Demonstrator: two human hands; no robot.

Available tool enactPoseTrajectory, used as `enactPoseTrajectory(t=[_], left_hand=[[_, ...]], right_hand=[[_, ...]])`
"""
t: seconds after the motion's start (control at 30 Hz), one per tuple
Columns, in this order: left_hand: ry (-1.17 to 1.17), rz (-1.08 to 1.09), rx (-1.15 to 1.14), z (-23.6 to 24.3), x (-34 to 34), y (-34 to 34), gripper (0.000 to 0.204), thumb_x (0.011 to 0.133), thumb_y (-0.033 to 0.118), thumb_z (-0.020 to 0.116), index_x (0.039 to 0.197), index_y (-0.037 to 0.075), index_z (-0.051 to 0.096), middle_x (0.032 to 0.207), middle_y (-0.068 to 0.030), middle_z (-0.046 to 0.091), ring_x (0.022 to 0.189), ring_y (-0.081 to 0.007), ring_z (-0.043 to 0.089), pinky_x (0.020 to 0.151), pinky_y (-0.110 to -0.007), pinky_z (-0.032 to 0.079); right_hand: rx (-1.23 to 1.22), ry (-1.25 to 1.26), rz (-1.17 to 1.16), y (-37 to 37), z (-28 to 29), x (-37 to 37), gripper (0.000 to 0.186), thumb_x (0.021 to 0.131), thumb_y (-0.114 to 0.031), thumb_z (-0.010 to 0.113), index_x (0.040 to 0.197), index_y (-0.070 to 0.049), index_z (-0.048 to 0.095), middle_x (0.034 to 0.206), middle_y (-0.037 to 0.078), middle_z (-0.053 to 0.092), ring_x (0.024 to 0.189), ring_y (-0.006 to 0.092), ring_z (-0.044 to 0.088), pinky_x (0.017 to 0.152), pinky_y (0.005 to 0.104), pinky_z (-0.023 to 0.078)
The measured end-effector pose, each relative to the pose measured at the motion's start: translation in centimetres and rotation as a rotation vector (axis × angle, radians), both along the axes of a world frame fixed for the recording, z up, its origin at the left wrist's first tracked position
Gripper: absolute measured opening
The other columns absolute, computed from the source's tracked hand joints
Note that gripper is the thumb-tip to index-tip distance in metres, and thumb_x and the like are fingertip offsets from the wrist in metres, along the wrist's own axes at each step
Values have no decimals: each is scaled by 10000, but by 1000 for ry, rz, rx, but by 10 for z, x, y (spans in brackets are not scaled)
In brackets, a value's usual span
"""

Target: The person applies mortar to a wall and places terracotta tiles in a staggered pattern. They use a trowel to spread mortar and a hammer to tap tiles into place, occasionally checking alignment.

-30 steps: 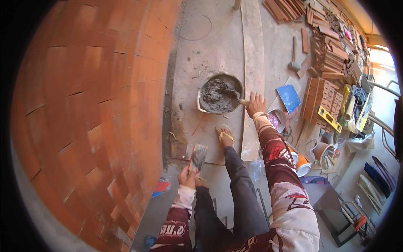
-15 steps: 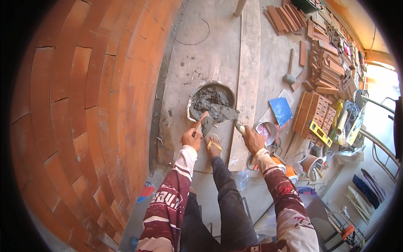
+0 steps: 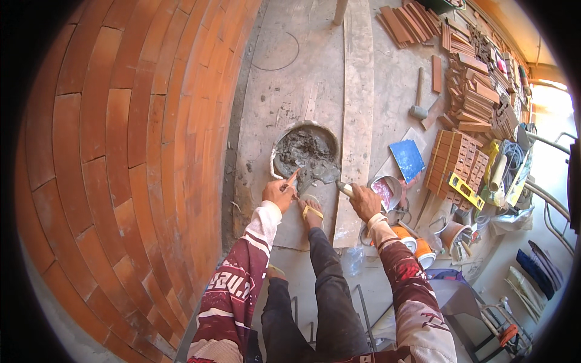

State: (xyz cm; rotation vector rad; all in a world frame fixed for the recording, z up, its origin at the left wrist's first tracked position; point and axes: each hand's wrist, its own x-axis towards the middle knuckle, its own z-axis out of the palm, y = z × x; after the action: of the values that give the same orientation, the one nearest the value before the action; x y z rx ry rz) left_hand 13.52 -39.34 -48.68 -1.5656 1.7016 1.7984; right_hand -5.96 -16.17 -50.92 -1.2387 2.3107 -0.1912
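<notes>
My left hand (image 3: 279, 195) is closed around a thin reddish brick tile (image 3: 293, 178), with grey mortar on its far side. My right hand (image 3: 365, 202) grips a trowel by its pale handle (image 3: 345, 189). The mortar-smeared trowel blade (image 3: 327, 173) points left toward the tile, over the near rim of the bucket. Wet, lumpy mortar (image 3: 302, 145) fills much of the round bucket (image 3: 334, 134). Where the blade and tile come close, grey mortar hides whether they touch.
A brick wall (image 3: 115, 157) rises along the left. Beside the bucket lies a long plank (image 3: 358, 109). To the right are a mallet (image 3: 418, 111), a blue board (image 3: 407, 158), stacked bricks (image 3: 449, 160), a yellow level (image 3: 466, 191) and several piled tiles (image 3: 478, 100). My sandalled foot (image 3: 313, 213) stands near the bucket.
The trowel blade has shifted slightly left and nearer to me, toward the tile. My left hand stays near the bucket with the tile. The whole view has tilted slightly.
</notes>
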Motion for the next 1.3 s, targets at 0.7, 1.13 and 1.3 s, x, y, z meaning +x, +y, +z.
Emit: enactPoseTrajectory(t=[0.7, 1.13, 1.3], left_hand=[[-108, 502, 415, -10, 13, 9, 183, 872, 61, 538, 928, -97, 612, 821, -166, 663, 706, -246, 677, 616, -322, 582], [67, 646, 619, -11, 26, 27, 216, 915, 73, 496, 1057, -79, 552, 899, -153, 633, 789, -247, 647, 707, -360, 576], [106, 853, 688, -14, 29, 33, 176, 921, 62, 490, 1037, -66, 529, 894, -169, 632, 774, -258, 648, 707, -364, 576]], right_hand=[[-31, -118, -31, 16, 28, 44, 339, 787, -265, 652, 1099, -167, 564, 786, 89, 622, 704, 303, 633, 563, 429, 470], [2, -107, 2, 17, 51, 53, 353, 818, -247, 633, 1147, -154, 544, 771, 107, 621, 675, 311, 638, 538, 428, 475], [54, -205, -17, 30, 50, 73, 388, 829, -253, 617, 1186, -148, 507, 828, 124, 640, 717, 331, 648, 562, 442, 494]])
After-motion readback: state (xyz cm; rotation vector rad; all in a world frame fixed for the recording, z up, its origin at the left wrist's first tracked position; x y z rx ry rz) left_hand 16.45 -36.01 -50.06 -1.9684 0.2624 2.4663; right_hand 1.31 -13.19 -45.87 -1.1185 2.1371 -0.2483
